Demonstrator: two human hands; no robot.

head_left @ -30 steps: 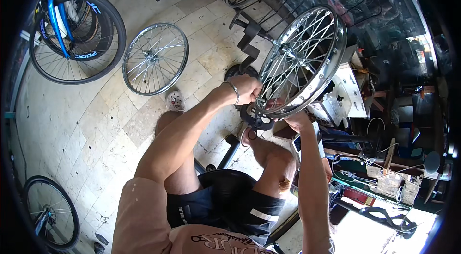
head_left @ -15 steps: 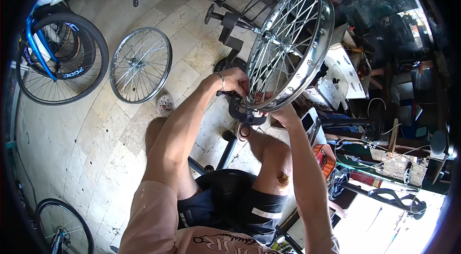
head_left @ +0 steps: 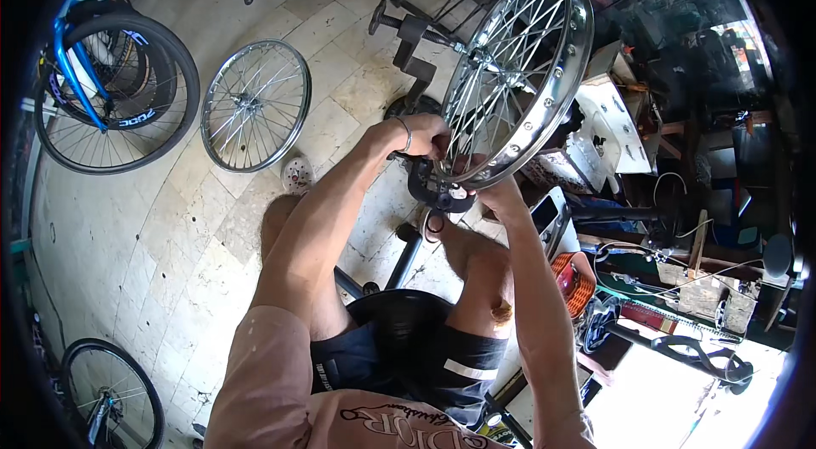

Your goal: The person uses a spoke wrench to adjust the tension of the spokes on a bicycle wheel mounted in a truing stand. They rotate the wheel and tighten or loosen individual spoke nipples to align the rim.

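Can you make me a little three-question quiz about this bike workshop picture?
1. True or false: the shiny spoked wheel that both hands work on stands upright in a black stand.
2. Which hand wears a thin bracelet: A) the left hand, B) the right hand?
3. Fill in: a second bare wheel with no tyre lies on the tiled ____, to the person's left.

Key
1. True. Its rim sits in the stand at the bottom.
2. A. The bracelet is on the left wrist.
3. Floor. It rests near the blue bicycle.
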